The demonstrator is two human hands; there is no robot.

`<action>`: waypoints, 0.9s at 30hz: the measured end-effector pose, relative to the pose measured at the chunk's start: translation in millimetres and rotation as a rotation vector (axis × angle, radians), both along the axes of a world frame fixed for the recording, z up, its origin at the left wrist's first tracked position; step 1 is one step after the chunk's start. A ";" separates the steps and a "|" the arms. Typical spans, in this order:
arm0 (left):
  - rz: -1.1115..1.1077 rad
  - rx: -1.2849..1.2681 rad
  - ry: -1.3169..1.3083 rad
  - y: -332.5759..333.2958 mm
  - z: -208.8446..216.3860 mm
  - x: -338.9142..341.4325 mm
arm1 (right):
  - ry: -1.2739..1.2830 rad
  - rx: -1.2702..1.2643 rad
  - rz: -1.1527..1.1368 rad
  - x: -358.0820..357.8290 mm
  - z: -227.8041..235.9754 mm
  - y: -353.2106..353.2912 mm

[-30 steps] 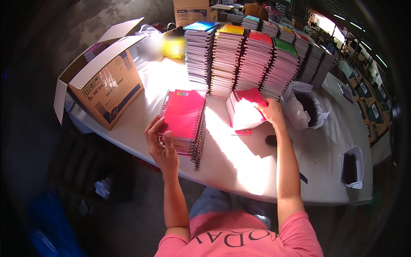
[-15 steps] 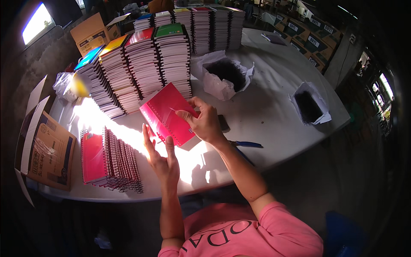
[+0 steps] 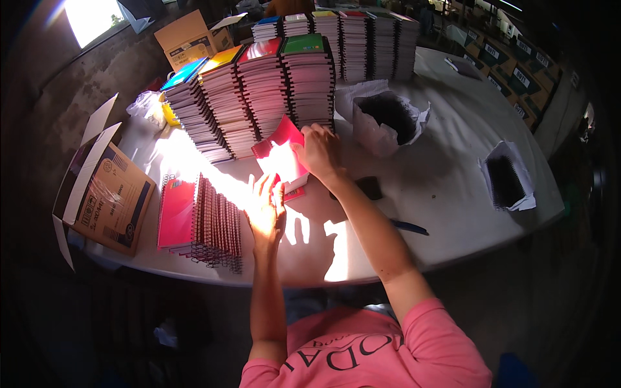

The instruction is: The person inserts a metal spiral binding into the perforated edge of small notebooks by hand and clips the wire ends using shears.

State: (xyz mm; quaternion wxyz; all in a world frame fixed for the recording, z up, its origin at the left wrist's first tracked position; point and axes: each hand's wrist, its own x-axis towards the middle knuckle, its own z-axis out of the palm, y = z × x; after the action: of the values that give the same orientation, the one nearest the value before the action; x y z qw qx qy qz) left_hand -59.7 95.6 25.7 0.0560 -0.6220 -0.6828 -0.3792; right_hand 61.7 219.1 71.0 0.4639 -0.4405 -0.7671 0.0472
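A pink notebook (image 3: 284, 137) stands tilted in front of the tall stacks, its cover lifted and the lit inside showing. My right hand (image 3: 321, 154) is closed on its upper right edge. Below the notebook, in strong sunlight, my left hand (image 3: 266, 207) has its fingers stretched out at the lower left edge; glare hides whether they touch it. Part of another red-pink piece (image 3: 294, 194) shows on the table under the notebook. To the left lies a row of pink spiral-bound notebooks (image 3: 178, 213), their wire coils to the right.
Tall notebook stacks (image 3: 262, 97) with coloured covers stand at the back. An open cardboard box (image 3: 113, 197) sits at the left. Paper-wrapped bundles of black coils (image 3: 391, 119) lie to the right. Blue-handled pliers (image 3: 410, 227) and a dark object (image 3: 369, 188) are beside my right forearm.
The notebook's cover has been raised, and my right hand has shifted up with its edge. My left hand has moved up toward the lower edge. The whole view has swung left.
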 end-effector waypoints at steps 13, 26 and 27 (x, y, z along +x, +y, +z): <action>-0.307 -0.018 0.104 -66.3 94.3 31.3 | -0.245 -0.041 -0.326 265.5 -14.5 -59.5; -0.240 -0.165 0.475 -74.4 23.2 51.3 | -0.649 -0.645 -1.064 481.8 -29.6 -0.6; -0.225 -0.146 0.490 -74.9 19.4 51.3 | -0.529 -0.645 -1.056 473.5 -16.3 -1.4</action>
State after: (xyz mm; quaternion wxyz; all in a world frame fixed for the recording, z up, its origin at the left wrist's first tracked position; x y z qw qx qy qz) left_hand -8.4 20.7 45.1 0.1320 -0.7694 -0.6011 -0.1711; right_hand 535.1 217.6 54.6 0.0664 -0.8699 -0.4838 -0.0687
